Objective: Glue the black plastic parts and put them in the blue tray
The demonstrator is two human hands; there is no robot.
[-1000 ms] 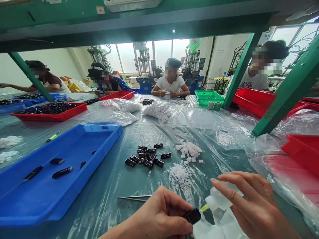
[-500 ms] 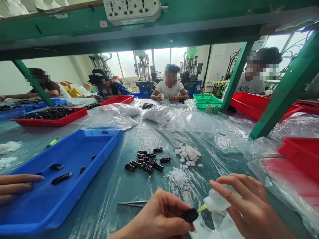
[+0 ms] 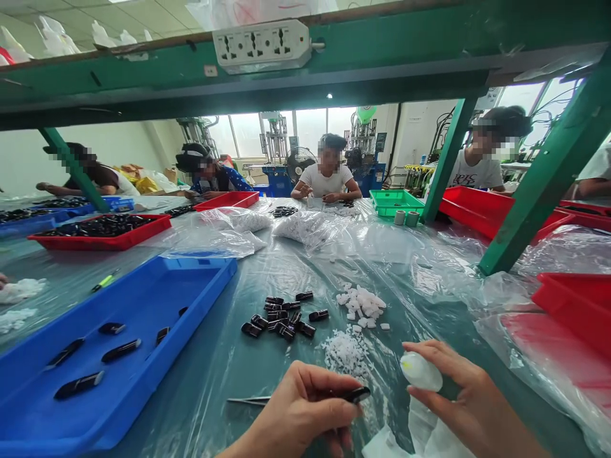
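Observation:
My left hand (image 3: 305, 407) pinches a small glossy black plastic piece (image 3: 358, 394) between thumb and fingers, held nearly edge-on. Between the thumb and fingertips of my right hand (image 3: 477, 397) is a translucent white squeeze bottle (image 3: 424, 372), its yellowish tip turned towards me. A gap separates the bottle from the black piece. Metal tweezers (image 3: 248, 401) lie partly hidden behind my left hand. Beyond my hands are a heap of similar black pieces (image 3: 281, 316), a pile of larger white bits (image 3: 361, 300) and a pile of small white bits (image 3: 344, 351). White tissue (image 3: 424, 423) lies below the bottle.
A blue tray (image 3: 157, 375) with several black pieces stands on the left. A red tray (image 3: 573, 299) is at the right edge. Plastic sheeting covers the table. Green posts (image 3: 525, 184) and an overhead beam with a power strip (image 3: 262, 46) frame the view. Several people sit across.
The bottle's tip has come away from the black piece and turned towards me. My left hand has tilted the piece. Another person's hand has left the blue tray, where more black pieces now show.

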